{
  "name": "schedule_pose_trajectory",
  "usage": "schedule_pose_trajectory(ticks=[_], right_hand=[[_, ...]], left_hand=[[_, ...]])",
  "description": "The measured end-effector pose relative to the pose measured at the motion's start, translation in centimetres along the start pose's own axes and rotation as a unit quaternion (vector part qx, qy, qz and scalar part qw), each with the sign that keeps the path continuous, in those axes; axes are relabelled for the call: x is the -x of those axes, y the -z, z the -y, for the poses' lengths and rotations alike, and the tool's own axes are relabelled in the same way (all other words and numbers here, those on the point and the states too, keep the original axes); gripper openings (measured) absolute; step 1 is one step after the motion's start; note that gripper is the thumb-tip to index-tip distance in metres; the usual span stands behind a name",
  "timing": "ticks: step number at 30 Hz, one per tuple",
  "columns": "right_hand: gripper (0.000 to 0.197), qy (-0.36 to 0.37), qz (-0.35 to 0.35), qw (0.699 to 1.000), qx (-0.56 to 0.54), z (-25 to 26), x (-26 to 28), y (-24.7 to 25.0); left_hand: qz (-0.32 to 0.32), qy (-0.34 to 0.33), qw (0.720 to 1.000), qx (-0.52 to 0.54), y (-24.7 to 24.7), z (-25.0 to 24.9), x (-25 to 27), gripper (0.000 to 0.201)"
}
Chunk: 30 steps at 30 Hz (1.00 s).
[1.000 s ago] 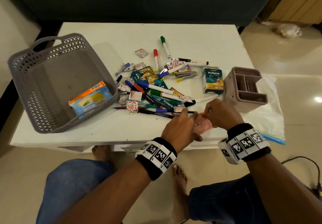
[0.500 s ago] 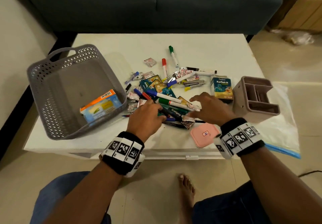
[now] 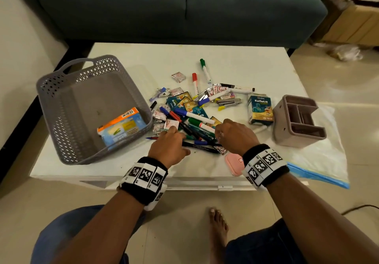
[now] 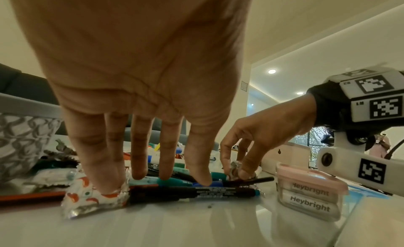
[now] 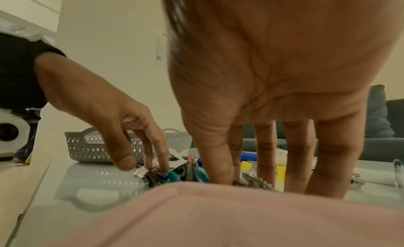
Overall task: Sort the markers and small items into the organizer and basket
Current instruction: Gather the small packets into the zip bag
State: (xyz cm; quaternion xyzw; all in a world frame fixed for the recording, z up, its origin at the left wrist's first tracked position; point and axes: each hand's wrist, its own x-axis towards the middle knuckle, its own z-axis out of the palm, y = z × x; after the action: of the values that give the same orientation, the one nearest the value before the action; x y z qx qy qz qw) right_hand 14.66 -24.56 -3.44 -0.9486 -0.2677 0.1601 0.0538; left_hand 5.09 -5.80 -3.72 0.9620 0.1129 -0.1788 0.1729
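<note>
A heap of markers and foil sachets lies mid-table. My left hand reaches into its near side with straight fingers. In the left wrist view its fingertips press a red-and-white foil sachet and touch the markers. My right hand is at the heap's right; there its thumb and a finger pinch a crumpled foil sachet. The grey basket stands left with an orange-blue box inside. At the right is the pinkish organizer.
A pink Heybright case lies by the front edge under my right wrist. A Koflet-H box stands beside the organizer, which sits on a clear plastic bag. A stapler lies in the heap. A dark sofa is behind.
One second ago both hands held the pink case at the table's front edge. It now lies on the table, and both hands have moved forward into the heap, the right one taking a sachet.
</note>
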Motion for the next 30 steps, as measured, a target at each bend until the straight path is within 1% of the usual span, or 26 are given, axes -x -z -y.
schedule_pose_trajectory(ticks=[3, 6, 7, 9, 11, 12, 15, 18, 20, 22, 23, 24, 25, 27, 28, 29, 30], right_hand=[[0.021, -0.013, -0.02, 1.0, -0.016, 0.1, -0.2, 0.0], [0.024, -0.026, -0.059, 0.997, -0.031, 0.4, -0.1, 0.7], [0.024, -0.026, -0.075, 0.996, -0.037, 0.6, 0.0, 1.0], [0.02, -0.015, -0.106, 0.993, -0.054, 1.3, 0.3, 1.5], [0.014, 0.008, -0.112, 0.988, -0.105, 2.1, 0.9, 2.0], [0.014, 0.024, -0.106, 0.984, -0.143, 2.5, 1.3, 2.2], [0.022, 0.036, -0.104, 0.963, -0.246, 2.5, 2.5, 2.1], [0.023, 0.028, -0.114, 0.941, -0.317, 1.6, 2.9, 1.7], [0.025, 0.033, -0.099, 0.932, -0.347, 1.2, 2.8, 1.7], [0.024, 0.037, -0.082, 0.929, -0.359, 0.8, 2.6, 2.3], [0.023, 0.026, -0.086, 0.928, -0.363, 0.2, 2.7, 2.7], [0.021, 0.007, -0.11, 0.927, -0.357, -0.6, 2.8, 3.2], [0.019, -0.026, -0.155, 0.932, -0.327, -2.0, 3.0, 3.6], [0.019, -0.115, -0.256, 0.938, -0.204, -5.2, 3.9, 4.5], [0.023, -0.162, -0.275, 0.937, -0.139, -6.8, 4.4, 4.9], [0.029, -0.21, -0.26, 0.938, -0.095, -8.1, 4.8, 5.0], [0.037, -0.259, -0.215, 0.939, -0.072, -8.9, 5.1, 5.1]], left_hand=[[-0.011, 0.008, 1.0, 0.006, -0.2, 0.4, 0.6, 0.052], [-0.056, -0.017, 0.997, 0.045, 0.0, 0.3, 1.1, 0.046], [-0.066, -0.033, 0.994, 0.082, 0.1, 0.0, 1.1, 0.046], [-0.072, -0.058, 0.977, 0.191, 0.4, -0.9, 1.2, 0.053], [-0.066, -0.065, 0.955, 0.282, 0.6, -2.0, 1.1, 0.06], [-0.063, -0.07, 0.945, 0.312, 0.6, -2.4, 1.0, 0.059], [-0.061, -0.084, 0.934, 0.343, 0.2, -3.4, 0.7, 0.047], [-0.076, -0.078, 0.916, 0.386, -0.2, -3.9, 0.2, 0.017], [-0.072, -0.053, 0.902, 0.423, -0.2, -4.0, 0.0, 0.021], [-0.06, -0.024, 0.885, 0.462, 0.0, -4.1, 0.0, 0.015], [-0.055, -0.013, 0.877, 0.477, 0.2, -4.2, -0.1, 0.01], [-0.056, -0.003, 0.87, 0.491, 0.2, -4.3, -0.1, 0.009], [-0.058, 0.003, 0.866, 0.496, 0.3, -4.4, -0.2, 0.009], [-0.066, 0.007, 0.868, 0.492, 0.3, -4.6, -0.3, 0.009], [-0.07, 0.009, 0.873, 0.483, 0.2, -4.7, -0.4, 0.009], [-0.074, 0.01, 0.879, 0.471, 0.1, -4.7, -0.4, 0.009], [-0.075, 0.012, 0.886, 0.458, 0.0, -4.6, -0.4, 0.01]])
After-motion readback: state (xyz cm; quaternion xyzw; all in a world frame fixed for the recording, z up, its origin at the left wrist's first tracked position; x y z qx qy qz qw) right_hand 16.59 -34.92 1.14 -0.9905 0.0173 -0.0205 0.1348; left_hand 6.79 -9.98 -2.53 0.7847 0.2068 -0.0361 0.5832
